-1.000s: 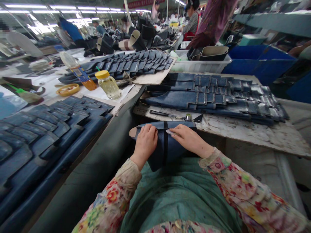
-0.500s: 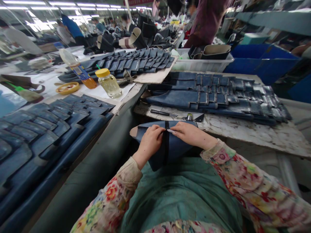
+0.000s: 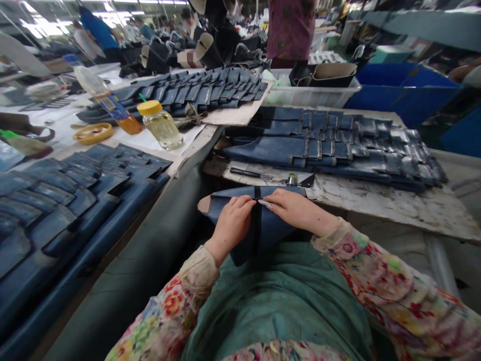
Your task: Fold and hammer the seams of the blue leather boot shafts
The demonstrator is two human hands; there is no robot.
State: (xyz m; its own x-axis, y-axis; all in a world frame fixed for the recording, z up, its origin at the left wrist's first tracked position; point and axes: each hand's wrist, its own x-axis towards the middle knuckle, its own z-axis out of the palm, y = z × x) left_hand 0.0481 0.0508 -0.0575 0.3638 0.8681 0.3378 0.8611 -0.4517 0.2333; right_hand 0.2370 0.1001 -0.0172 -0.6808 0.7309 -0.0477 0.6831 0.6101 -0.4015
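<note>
A dark blue leather boot piece, with a pale tip at its left end, rests across my lap against the bench edge. A black strap crosses its middle. My left hand lies over the piece, thumb and fingers pinched at the strap's edge; what exactly sits between them is hidden. From the other side, my right hand is closed on a small pale, pointed tool, its tip at the strap close to the left fingertips. The tool's kind is too small to tell.
A dark-handled tool and a small metal-and-yellow object lie on the bench edge. Stacked blue boot pieces lie beyond, with more at left. A yellow-lidded jar, tilted bottle and yellow ring stand left.
The view has shifted slightly, so the bench items sit a little further left. Both hands stay at the strap with almost no visible movement. A person in maroon behind the bench has shifted left.
</note>
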